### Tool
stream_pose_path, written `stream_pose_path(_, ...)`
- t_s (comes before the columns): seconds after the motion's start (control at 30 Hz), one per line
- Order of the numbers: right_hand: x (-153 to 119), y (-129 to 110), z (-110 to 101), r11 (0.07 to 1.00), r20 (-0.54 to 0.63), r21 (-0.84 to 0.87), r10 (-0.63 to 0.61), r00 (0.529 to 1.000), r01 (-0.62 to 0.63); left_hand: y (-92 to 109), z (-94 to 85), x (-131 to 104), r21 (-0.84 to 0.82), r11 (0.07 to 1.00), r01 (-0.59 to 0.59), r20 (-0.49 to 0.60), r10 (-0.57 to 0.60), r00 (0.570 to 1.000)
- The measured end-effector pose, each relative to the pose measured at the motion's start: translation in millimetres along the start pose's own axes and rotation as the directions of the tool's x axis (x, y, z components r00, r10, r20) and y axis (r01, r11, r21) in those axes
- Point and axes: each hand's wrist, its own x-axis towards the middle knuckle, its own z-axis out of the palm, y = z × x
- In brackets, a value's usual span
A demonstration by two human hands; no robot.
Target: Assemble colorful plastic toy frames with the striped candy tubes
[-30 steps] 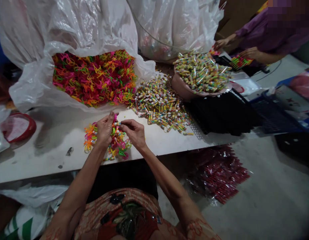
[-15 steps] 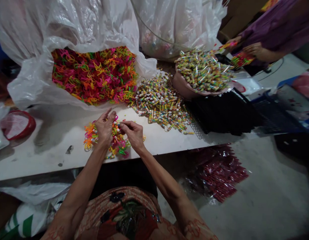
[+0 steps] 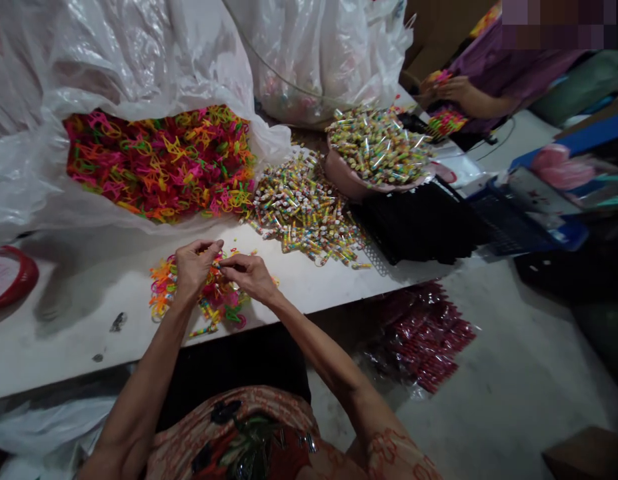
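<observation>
My left hand [image 3: 193, 268] is closed above a small pile of colourful plastic pieces [image 3: 161, 277], with a bit of pink plastic showing at its fingertips. Just to its right, my right hand [image 3: 253, 275] pinches a small tube [image 3: 217, 265] with a bluish end, mostly hidden by the fingers. The fingertips of both hands almost meet; whether the two parts touch I cannot tell. Loops in orange, pink, green and yellow lie under and around the hands. A few striped tubes [image 3: 203, 331] lie at the pile's front, near the table edge.
Behind my hands, a white plastic bag [image 3: 23, 207] lies open, full of bright plastic pieces [image 3: 163, 163]. Right of it spreads a heap of small tubes [image 3: 303, 207], beside a heaped pink bowl [image 3: 341, 179]. A black stack [image 3: 421, 223] and a co-worker's hands [image 3: 453, 90] are farther right.
The view has shifted, so the table scene sits farther left. My hands stay together over the pile, fingertips still close. The co-worker's hands have drawn closer together.
</observation>
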Motion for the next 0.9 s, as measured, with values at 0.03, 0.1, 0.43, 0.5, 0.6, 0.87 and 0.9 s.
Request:
stream_pose_path(0.03, 6, 0, -10, 0.998, 0.031, -0.065, -0.008, 0.999, 0.01, 0, -3.7, 3, 0.118, 0.992, -0.043, 0.032, 0.039, 0.999)
stream_pose_path(0.1, 23, 0, -35, 0.954, 0.007, -0.3, 0.011, 1.0, -0.008, 3, -8.9, 13, 0.381, 0.908, -0.173, 0.088, 0.15, 0.985)
stream_pose_path(0.43, 93, 10, -55, 0.249, -0.055, -0.96, 0.282, 0.958, -0.128, 34, 83.6, 107, 0.647, 0.542, -0.537, 0.398, 0.361, 0.843)
stream_pose_path(0.5, 89, 12, -56, 0.286, -0.072, -0.946, 0.274, 0.959, -0.153, 31, 89.8, 117, 0.635, 0.578, -0.514, 0.379, 0.347, 0.858)
stream_pose_path(0.6, 80, 13, -67, 0.5, -0.169, -0.837, 0.153, 0.974, -0.224, 26, 80.6, 119, 0.586, 0.662, -0.467, 0.308, 0.35, 0.884)
stream_pose_path(0.87, 52, 1, -60, 0.895, -0.301, 0.434, 0.253, 0.92, -0.104, 22, 64.6, 55, -0.032, 0.961, -0.274, 0.082, 0.276, 0.958)
stream_pose_path(0.9, 50, -2, -56, 0.874, -0.316, 0.481, 0.245, 0.917, -0.068, 22, 66.2, 45, -0.121, 0.968, -0.219, 0.092, 0.231, 0.969)
